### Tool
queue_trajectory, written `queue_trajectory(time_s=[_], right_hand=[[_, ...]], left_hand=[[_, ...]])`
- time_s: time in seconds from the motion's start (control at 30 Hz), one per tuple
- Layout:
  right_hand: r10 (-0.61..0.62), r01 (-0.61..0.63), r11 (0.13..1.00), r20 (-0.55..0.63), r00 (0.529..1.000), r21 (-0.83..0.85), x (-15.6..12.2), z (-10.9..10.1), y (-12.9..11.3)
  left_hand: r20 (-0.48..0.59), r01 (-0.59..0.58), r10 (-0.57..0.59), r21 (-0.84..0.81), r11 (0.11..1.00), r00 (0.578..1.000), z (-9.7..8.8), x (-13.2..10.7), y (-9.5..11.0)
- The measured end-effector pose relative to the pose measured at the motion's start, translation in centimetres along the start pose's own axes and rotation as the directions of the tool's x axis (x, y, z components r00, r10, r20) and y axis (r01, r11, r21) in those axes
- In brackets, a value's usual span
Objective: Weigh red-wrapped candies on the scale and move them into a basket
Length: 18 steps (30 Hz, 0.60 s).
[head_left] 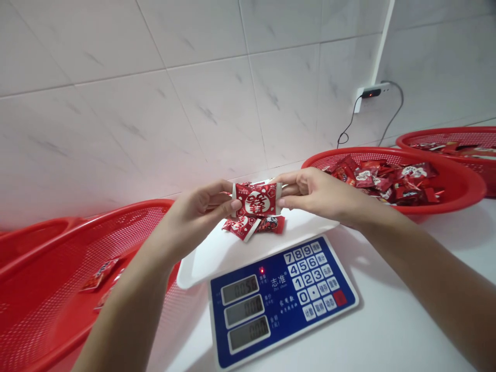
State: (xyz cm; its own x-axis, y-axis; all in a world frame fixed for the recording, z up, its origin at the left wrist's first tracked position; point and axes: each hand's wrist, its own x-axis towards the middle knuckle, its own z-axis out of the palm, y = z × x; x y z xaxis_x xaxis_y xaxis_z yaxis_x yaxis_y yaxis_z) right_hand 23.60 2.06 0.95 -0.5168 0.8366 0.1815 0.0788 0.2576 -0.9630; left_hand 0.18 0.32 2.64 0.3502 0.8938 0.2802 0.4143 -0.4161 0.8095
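The left hand (201, 209) and the right hand (310, 194) are both nearly closed, pinching opposite ends of 1 red packet (257, 200) between thumb and fingers. The thumbs press its near face, while the other fingers curl behind it (partly hidden). The packet is over the white tray (201, 263) of a scale (282, 302); at least 2 more wrapped pieces (242, 226) lie on the tray below it, and I cannot tell whether it touches them.

The scale stands on a white table (403, 315), its blue panel carrying 3 displays (the digits are faint), a keypad and a lit red light (262, 270). To the left is a large red basket (58, 279) with 2 wrapped pieces in view, 1 partly covered by the forearm. To the right, another red basket (463, 186) holds a heap of wrapped pieces, with a further basket (406, 138) just behind it. Pale tiled wall (209, 98) rises at the back, bearing a socket (358, 103) with a black plug (371, 93) and cords.

The packet's long axis runs left to right, almost level, with its white ends pointing sideways and its printed face towards the camera.
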Motion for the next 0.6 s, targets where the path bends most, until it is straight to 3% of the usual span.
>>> queue_trajectory(time_s=[0.3, 0.4, 0.47, 0.5, 0.53, 0.6], right_hand=[[0.017, -0.018, 0.999, -0.027, 1.0, -0.034, 0.1, -1.6, 0.2], [0.018, -0.057, 0.978, -0.191, 0.981, -0.203, -0.2, -3.7, 0.2], [0.005, -0.219, 0.858, -0.418, 0.908, -0.464, -0.8, -5.6, 0.5], [-0.007, -0.335, 0.74, -0.505, 0.863, -0.583, -1.1, -6.6, 0.7], [0.007, -0.459, 0.594, -0.566, 0.824, -0.66, -1.5, -7.7, 1.1], [0.109, -0.563, 0.463, -0.586, 0.803, -0.685, -2.2, -9.4, 2.1]], left_hand=[[-0.127, 0.026, -0.019, 0.053, 0.998, 0.992, 0.1, -0.1, -0.2], [-0.216, 0.029, -0.013, 0.074, 0.997, 0.976, 0.2, -0.2, 0.0], [-0.274, 0.052, -0.013, 0.135, 0.989, 0.962, 0.1, -0.2, -0.1], [-0.303, 0.064, -0.006, 0.184, 0.981, 0.953, 0.1, -0.2, -0.3], [-0.332, 0.08, 0.006, 0.246, 0.966, 0.943, 0.1, -0.1, -0.6], [-0.377, 0.114, 0.04, 0.378, 0.919, 0.925, 0.2, 0.2, -1.3]])
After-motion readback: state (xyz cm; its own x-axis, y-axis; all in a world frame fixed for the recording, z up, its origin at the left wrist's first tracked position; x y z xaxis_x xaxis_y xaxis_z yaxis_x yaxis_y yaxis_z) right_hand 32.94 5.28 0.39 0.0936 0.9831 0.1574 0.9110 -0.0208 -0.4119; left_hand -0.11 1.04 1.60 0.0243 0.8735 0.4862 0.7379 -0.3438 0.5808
